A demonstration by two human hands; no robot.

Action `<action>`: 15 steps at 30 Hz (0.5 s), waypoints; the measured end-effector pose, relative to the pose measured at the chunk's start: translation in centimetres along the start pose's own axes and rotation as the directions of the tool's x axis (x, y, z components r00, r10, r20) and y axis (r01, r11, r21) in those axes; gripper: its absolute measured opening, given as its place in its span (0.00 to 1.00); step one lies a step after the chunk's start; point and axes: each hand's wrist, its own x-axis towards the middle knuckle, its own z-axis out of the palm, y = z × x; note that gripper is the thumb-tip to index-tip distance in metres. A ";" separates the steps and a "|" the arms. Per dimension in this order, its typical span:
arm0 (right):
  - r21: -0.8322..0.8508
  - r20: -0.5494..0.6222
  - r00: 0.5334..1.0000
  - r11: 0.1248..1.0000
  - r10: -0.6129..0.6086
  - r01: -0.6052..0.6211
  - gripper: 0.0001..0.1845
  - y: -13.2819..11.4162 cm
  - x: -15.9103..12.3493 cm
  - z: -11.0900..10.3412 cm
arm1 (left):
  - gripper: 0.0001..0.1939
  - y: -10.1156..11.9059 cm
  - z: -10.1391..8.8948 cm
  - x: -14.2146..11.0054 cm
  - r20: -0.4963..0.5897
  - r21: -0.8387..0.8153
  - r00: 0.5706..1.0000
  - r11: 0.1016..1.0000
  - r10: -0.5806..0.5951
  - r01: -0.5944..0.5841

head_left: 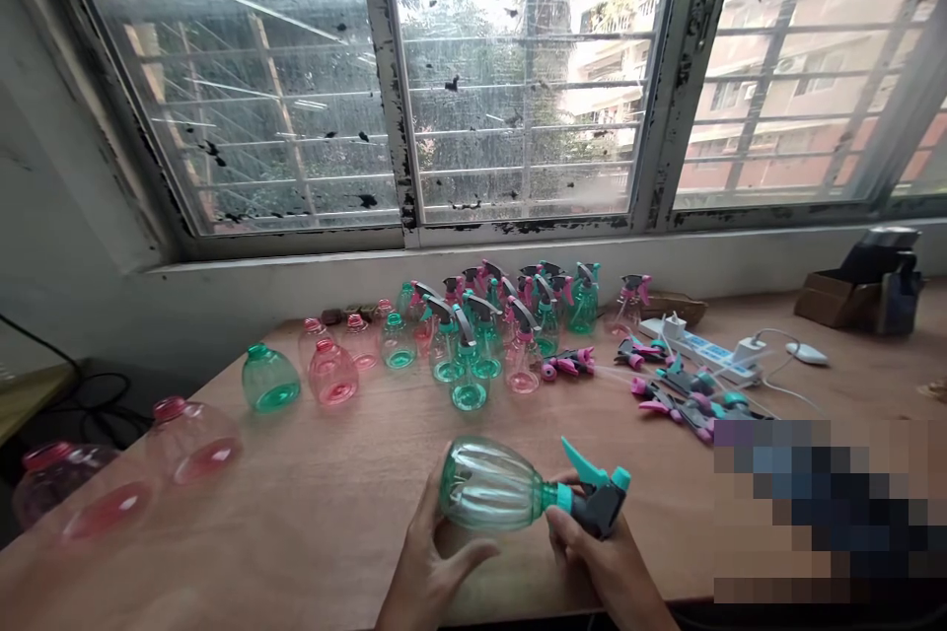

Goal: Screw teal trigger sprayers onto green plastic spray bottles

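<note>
A clear green spray bottle lies sideways in the air above the front of the table, its base to the left. A black-and-teal spray head sits on its neck. My left hand cups the bottle's base; its thumb stands off the body and its fingers are partly hidden behind the bottle. With thumb and fingers, my right hand grips the teal collar where head and neck meet. The teal trigger points up and away from me.
Headless green and pink bottles stand at left. Several bottles with spray heads crowd the middle back. Loose spray heads lie right of them, near a power strip and a cardboard box. A blurred patch covers the lower right.
</note>
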 end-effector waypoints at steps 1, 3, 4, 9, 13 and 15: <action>-0.013 0.005 1.000 1.000 0.005 -0.005 0.20 0.0 0.0 0.0 | 0.47 0.0 0.0 0.0 -0.011 0.002 1.000 1.000 0.007 -0.007; -0.042 0.000 1.000 0.999 0.008 -0.008 0.21 0.0 -0.1 0.0 | 0.46 0.0 0.0 0.1 -0.046 -0.035 0.999 0.999 0.014 -0.016; -0.058 -0.008 1.000 0.998 0.002 -0.002 0.22 0.0 -0.2 0.1 | 0.45 0.0 0.0 0.2 -0.059 -0.060 0.998 0.998 0.014 -0.018; -0.053 -0.023 1.000 0.999 0.011 -0.012 0.23 -0.2 -0.3 0.4 | 0.47 -0.1 0.1 0.0 -0.035 -0.124 0.999 0.992 -0.005 0.001; -0.005 -0.021 0.999 1.000 0.027 -0.027 0.25 -0.5 -0.3 0.3 | 0.62 0.5 0.5 -0.4 -0.034 -0.212 0.998 0.977 -0.046 0.037; -0.037 -0.049 0.999 0.999 0.017 -0.019 0.24 -0.6 -0.3 0.2 | 0.61 0.9 0.7 -0.4 0.009 -0.223 0.999 0.974 -0.042 0.043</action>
